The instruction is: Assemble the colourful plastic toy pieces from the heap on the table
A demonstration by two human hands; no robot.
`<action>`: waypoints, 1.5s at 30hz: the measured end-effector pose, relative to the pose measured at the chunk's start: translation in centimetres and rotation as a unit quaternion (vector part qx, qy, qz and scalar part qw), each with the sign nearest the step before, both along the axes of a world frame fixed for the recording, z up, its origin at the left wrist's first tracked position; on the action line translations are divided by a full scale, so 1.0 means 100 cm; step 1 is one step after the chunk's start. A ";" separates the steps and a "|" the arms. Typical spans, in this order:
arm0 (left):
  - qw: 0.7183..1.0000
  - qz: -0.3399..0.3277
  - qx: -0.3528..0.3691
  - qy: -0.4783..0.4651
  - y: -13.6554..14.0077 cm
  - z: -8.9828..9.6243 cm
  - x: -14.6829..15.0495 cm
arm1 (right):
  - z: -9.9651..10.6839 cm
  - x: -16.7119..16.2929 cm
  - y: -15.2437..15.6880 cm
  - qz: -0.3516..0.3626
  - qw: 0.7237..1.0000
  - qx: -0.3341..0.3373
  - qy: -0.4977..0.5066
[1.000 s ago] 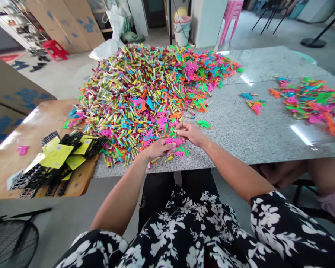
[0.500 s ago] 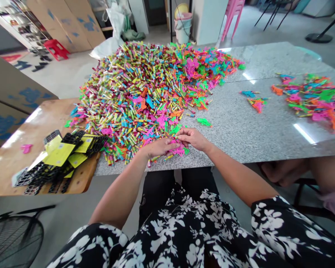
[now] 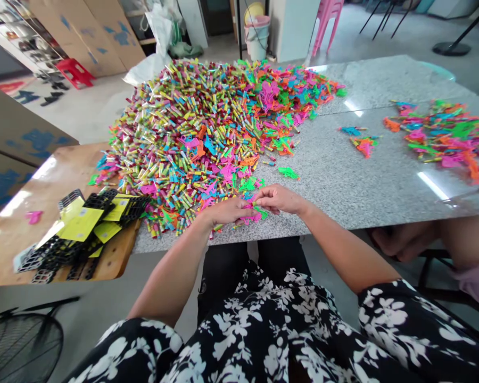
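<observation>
My left hand [image 3: 229, 209] is closed around a pink plastic toy gun [image 3: 254, 216] near the table's front edge. My right hand [image 3: 281, 199] touches the toy's far end, thumb and fingertips pinched together; what lies between them is too small to make out. Some green plastic shows just beneath the right fingers. Beyond both hands rises a big heap of small striped tubes [image 3: 171, 138], with bright toy guns [image 3: 269, 93] mixed in at its right side. One green toy gun [image 3: 288, 173] lies alone on the stone top, behind my right hand.
The grey speckled table [image 3: 335, 186] carries a second pile of toy guns with sticks [image 3: 455, 130] at the right. On the wooden board [image 3: 8, 239] at left lie black plastic frames and yellow cards [image 3: 82, 223]. Another person's legs [image 3: 423, 234] show under the right edge.
My right hand has shifted slightly, staying against the pink toy gun. My left hand keeps its hold. The whole view has moved a little.
</observation>
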State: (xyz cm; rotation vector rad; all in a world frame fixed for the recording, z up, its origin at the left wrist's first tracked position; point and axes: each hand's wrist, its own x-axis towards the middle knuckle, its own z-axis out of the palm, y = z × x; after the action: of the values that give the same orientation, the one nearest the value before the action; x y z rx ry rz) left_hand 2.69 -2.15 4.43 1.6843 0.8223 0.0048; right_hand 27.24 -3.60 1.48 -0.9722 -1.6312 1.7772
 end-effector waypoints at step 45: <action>0.805 0.500 -0.102 -0.304 0.007 -0.048 0.005 | -0.046 0.012 0.150 -0.273 0.790 0.218 -0.504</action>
State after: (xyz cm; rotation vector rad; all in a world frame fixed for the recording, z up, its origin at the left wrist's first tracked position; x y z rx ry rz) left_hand 3.22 -1.48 -0.34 0.7818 1.0575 1.0901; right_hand 28.39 11.42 -3.10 -2.0602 -1.8724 0.3812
